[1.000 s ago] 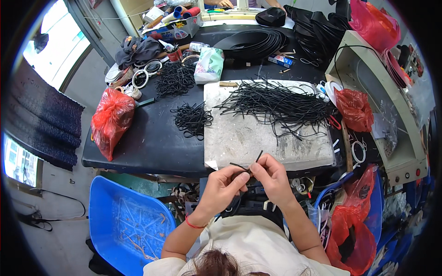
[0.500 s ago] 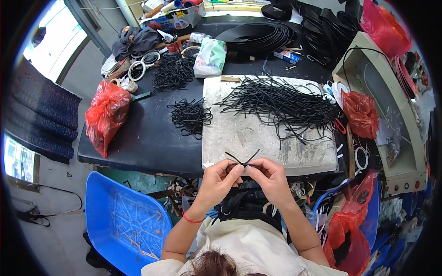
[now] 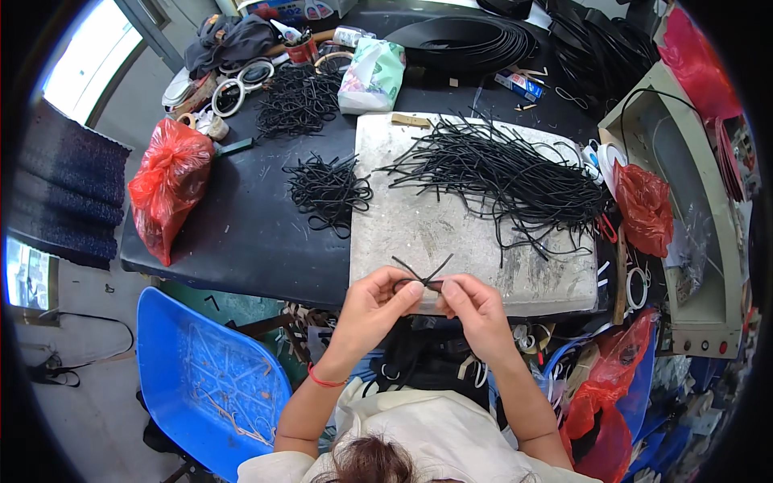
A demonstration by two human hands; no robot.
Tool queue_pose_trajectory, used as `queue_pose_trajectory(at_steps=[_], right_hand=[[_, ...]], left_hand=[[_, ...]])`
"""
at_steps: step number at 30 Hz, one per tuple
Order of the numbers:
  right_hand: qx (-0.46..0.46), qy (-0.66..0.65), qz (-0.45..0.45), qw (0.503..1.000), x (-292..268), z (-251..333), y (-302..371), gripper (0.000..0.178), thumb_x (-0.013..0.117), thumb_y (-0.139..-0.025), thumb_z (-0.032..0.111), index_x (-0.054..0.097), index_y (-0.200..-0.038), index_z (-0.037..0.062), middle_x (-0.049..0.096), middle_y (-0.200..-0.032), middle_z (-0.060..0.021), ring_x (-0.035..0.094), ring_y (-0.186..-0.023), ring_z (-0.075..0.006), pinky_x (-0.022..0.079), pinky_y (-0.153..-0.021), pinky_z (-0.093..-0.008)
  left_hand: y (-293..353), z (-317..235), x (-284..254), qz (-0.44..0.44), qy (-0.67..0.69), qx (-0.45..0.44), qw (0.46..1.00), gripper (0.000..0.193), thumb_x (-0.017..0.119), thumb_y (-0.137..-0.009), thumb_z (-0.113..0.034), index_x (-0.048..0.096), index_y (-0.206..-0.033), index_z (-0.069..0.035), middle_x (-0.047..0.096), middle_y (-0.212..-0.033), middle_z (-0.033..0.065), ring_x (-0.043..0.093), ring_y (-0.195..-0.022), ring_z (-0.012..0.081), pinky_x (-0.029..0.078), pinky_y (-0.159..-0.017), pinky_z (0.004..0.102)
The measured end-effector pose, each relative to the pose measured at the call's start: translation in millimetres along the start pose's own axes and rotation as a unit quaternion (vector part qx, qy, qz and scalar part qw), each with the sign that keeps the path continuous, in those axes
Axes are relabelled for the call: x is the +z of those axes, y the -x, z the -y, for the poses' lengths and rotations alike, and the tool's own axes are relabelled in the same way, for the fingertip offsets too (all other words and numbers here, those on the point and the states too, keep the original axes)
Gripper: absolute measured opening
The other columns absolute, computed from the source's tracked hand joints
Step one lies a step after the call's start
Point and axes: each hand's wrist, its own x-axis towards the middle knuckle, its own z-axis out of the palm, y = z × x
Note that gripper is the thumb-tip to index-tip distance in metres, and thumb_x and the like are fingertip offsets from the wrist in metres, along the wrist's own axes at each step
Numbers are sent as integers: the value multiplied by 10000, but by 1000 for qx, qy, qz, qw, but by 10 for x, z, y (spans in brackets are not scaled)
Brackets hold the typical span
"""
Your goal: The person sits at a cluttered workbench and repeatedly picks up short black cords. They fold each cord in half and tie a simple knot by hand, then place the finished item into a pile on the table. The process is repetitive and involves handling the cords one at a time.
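Observation:
Between my hands is a thin black cord (image 3: 424, 281), its two ends crossing and sticking up in a V. My left hand (image 3: 377, 302) pinches it from the left, thumb against fingers. From the right, my right hand (image 3: 473, 308) pinches the same cord a short way off. Both hands are at the near edge of a pale, stained board (image 3: 403, 233). On the board's far half lies a heap of loose straight black cords (image 3: 507, 173). Left of the board is a small pile of looped black cords (image 3: 326, 193), with another looped pile (image 3: 298, 98) farther back.
A red plastic bag (image 3: 171, 181) stands at the table's left. Behind the board are a white-green packet (image 3: 373, 76) and a coiled black strip (image 3: 463, 44). A beige machine housing (image 3: 684, 209) is at the right. A blue bin (image 3: 169, 354) sits below left.
My fingers have shifted slightly around the cord, and my right thumb has moved a little right of the crossing. The view has tilted slightly, so the table sits a bit differently.

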Motion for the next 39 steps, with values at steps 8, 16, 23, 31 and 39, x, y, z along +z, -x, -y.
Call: queue_pose_trajectory(at_steps=[8, 16, 23, 31, 39], right_hand=[[46, -9, 7, 999, -143, 52, -196, 347, 409, -945, 271, 590, -996, -20, 587, -756, -32, 493, -663, -57, 407, -604, -193], [34, 0, -22, 999, -125, 21, -204, 323, 422, -942, 270, 604, -987, 7, 592, -756, -14, 488, -667, -41, 406, -597, -183], [-68, 182, -121, 973, -240, 110, -274, 166, 536, -873, 128, 608, -957, 5, 576, -728, -19, 488, -585, -87, 399, -532, -219], [-308, 562, -307, 704, -684, 254, -880, 134, 631, -761, 65, 628, -889, 23, 552, -777, -64, 496, -759, -230, 391, -669, -322], [-411, 506, -154, 742, -407, 253, -318, 264, 645, -695, -23, 596, -950, 27, 525, -793, -80, 523, -714, -218, 409, -601, -312]], left_hand=[[-57, -27, -53, -9, 78, -30, 996, 286, 475, -916, -150, 530, -1067, 86, 616, -953, 162, 621, -866, 199, 523, -763, 298], [-114, -109, 33, -16, 111, -51, 992, 249, 502, -894, -100, 540, -1048, 92, 619, -946, 166, 622, -865, 196, 525, -763, 292], [-293, -128, -207, -98, -10, 13, 995, 135, 549, -851, -47, 599, -943, 38, 638, -808, 83, 604, -701, 106, 493, -650, 218], [-573, -334, -396, -349, -527, 304, 713, 236, 601, -792, -34, 603, -1027, -15, 600, -1015, 103, 543, -949, 222, 413, -836, 308], [-544, -250, 403, 13, -369, 328, 869, 262, 563, -789, 13, 598, -1048, -18, 622, -988, 128, 590, -952, 292, 418, -901, 356]])
